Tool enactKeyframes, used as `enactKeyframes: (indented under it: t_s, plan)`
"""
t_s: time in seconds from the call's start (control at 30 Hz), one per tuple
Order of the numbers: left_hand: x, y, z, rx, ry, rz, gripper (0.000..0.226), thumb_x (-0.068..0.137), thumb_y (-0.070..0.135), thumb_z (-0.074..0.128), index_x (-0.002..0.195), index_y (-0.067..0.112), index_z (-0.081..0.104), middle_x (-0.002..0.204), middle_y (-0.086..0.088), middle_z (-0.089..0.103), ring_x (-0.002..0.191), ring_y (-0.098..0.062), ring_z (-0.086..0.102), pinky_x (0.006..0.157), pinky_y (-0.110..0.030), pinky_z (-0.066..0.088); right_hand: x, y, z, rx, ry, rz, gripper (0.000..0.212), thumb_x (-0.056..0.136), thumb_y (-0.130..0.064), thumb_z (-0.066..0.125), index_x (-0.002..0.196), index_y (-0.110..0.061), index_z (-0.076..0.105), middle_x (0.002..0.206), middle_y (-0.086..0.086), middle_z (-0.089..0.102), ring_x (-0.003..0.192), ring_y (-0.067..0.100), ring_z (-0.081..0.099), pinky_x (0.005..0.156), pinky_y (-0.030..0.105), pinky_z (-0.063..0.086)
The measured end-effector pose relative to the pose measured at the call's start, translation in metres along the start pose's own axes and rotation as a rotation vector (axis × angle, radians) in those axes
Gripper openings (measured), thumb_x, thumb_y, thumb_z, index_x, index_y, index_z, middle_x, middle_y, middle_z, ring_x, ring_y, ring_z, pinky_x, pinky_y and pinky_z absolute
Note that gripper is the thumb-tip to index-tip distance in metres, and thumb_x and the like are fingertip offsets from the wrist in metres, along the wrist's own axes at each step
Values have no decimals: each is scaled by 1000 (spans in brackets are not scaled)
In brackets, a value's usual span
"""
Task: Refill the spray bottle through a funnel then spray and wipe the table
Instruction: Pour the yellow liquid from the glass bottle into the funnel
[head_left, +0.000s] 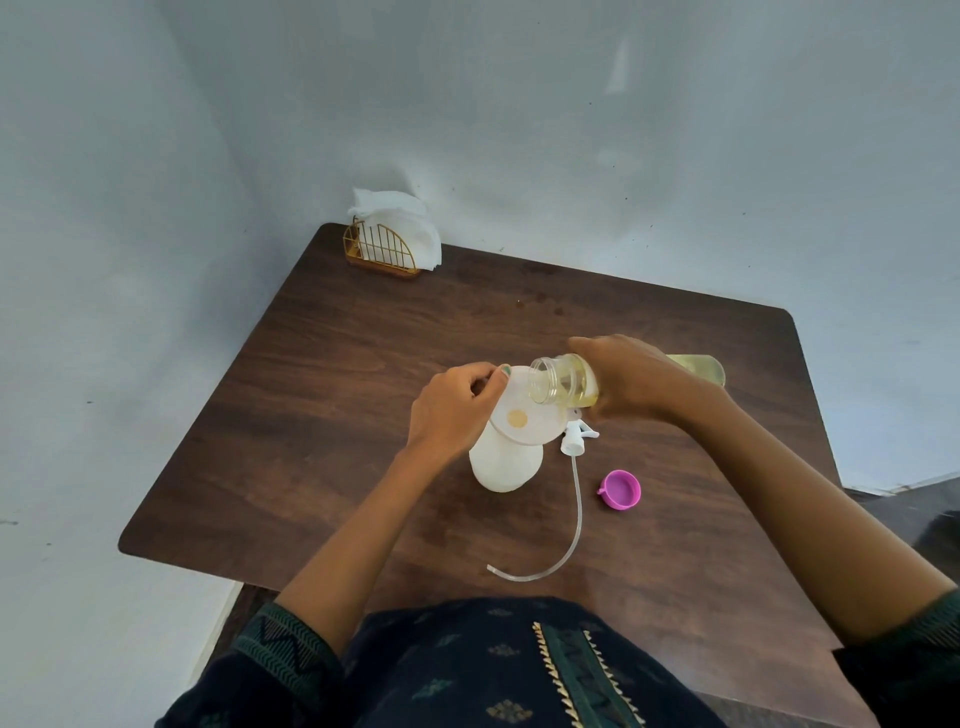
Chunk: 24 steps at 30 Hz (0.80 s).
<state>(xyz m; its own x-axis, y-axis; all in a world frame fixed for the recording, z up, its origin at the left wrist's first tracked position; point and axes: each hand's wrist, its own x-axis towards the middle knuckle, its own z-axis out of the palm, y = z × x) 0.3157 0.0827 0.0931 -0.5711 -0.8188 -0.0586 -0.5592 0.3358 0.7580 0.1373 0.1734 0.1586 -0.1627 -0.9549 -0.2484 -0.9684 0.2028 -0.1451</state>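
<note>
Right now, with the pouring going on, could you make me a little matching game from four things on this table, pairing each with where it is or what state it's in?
Things:
1. funnel
2. pink cap
3. refill bottle
4. napkin holder

States:
A. at the table's far corner, beside the wall
B. tipped sideways in the right hand
C. sitting on the white spray bottle, steadied by the left hand
D. lying loose on the table

Pairs: 1-C, 2-D, 3-B, 4-A

I see a gold wire holder (381, 250) stuffed with white napkins (395, 218) at the far left corner, against pale walls (571, 130).
</note>
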Motion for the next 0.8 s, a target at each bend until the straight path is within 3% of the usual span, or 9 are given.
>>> enactKeyframes:
  t_s: [0.33,0.53,0.8]
  plan:
    - [1,-2,2,-15,3,16,38,96,46,42,78,22,65,59,7,55,57,-10,49,55,-27,34,-1,-3,-2,-8,-14,1,39,68,-18,78,95,-16,51,83,-4,58,74,17,55,53,21,37]
    - [1,-3,2,-13,-1,16,39,96,47,42,79,21,66,61,5,57,58,-10,49,55,-27,33,-1,-3,-2,-12,-6,8,38,66,-17,77,94,-15,51,85,0,61,76,21,58,62,32,46]
    - [1,-2,1,-9,1,9,38,96,45,43,72,21,61,53,8,48,54,-10,45,54,-27,30,-2,-2,-2,-20,-6,1,37,66,-17,77,90,-16,49,80,-2,58,73,21,55,50,23,32]
